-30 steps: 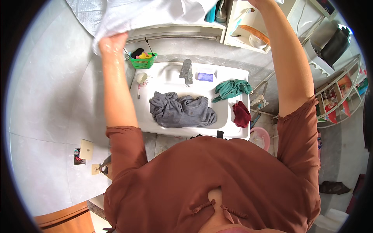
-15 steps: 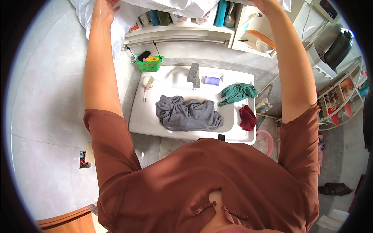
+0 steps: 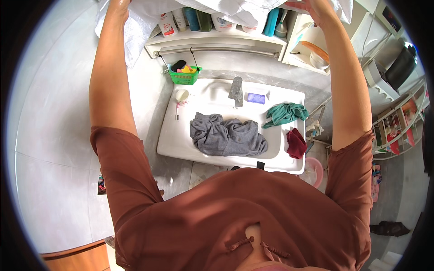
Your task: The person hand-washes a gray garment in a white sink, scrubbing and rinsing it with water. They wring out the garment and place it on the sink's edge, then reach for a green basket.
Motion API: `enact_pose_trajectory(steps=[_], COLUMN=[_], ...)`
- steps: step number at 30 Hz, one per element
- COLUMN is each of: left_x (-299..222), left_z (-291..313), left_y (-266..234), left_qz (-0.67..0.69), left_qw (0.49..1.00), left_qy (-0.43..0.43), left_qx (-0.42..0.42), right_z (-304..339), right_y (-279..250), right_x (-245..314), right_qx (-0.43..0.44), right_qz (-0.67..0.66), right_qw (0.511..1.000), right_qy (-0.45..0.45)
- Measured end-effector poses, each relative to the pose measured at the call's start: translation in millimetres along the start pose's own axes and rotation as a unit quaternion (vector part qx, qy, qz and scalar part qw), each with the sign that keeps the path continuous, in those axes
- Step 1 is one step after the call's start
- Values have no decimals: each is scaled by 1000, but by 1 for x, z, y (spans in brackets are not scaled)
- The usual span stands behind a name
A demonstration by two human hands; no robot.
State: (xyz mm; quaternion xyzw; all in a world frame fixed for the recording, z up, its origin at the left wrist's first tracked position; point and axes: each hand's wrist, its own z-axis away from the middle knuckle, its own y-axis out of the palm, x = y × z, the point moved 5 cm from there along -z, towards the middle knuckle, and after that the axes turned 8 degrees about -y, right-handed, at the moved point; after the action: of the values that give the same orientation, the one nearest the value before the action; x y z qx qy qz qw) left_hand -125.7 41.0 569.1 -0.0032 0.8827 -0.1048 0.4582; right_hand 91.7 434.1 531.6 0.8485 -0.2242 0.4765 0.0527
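Both my arms are raised to the top edge of the head view, where a wide white cloth (image 3: 210, 5) stretches between them. My left hand (image 3: 119, 6) is at its left end, with the fingers mostly cut off by the frame. At the other end my right hand (image 3: 318, 11) grips the cloth, its fingers partly showing. One corner of the cloth hangs down beside my left forearm. Below lies a bunched grey garment (image 3: 228, 135) in the white sink (image 3: 176, 147). A green cloth (image 3: 285, 114) and a dark red cloth (image 3: 296, 143) rest on the sink's right side.
A shelf (image 3: 217, 36) with several bottles runs above the sink, over a metal rail (image 3: 221, 53). A green basket (image 3: 184, 77) hangs from it. Around the faucet (image 3: 236, 91) are a cup (image 3: 182, 95), a toothbrush (image 3: 176, 113) and a purple soap bar (image 3: 256, 98). A pink basin (image 3: 314, 171) stands below.
The view has shifted, so the sink and shelf appear further right and slightly lower. My hands remain raised at the white cloth, and more of the bottles at the shelf's left shows.
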Motion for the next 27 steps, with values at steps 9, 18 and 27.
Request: enact_pose_trajectory(steps=[9,18,27], left_x=[0,121,280], left_z=[14,76,322], left_y=[-5,17,103], left_qz=[-1,179,78], left_qw=[999,979,826], left_qy=[-27,-81,-500], left_qx=[-39,59,249], right_z=[15,56,225], right_y=[6,-36,-11], right_x=[12,-88,-194], right_qx=[39,85,89], right_qz=[-68,-168,-47], right_qw=[996,981,983], right_qy=[-52,-38,153])
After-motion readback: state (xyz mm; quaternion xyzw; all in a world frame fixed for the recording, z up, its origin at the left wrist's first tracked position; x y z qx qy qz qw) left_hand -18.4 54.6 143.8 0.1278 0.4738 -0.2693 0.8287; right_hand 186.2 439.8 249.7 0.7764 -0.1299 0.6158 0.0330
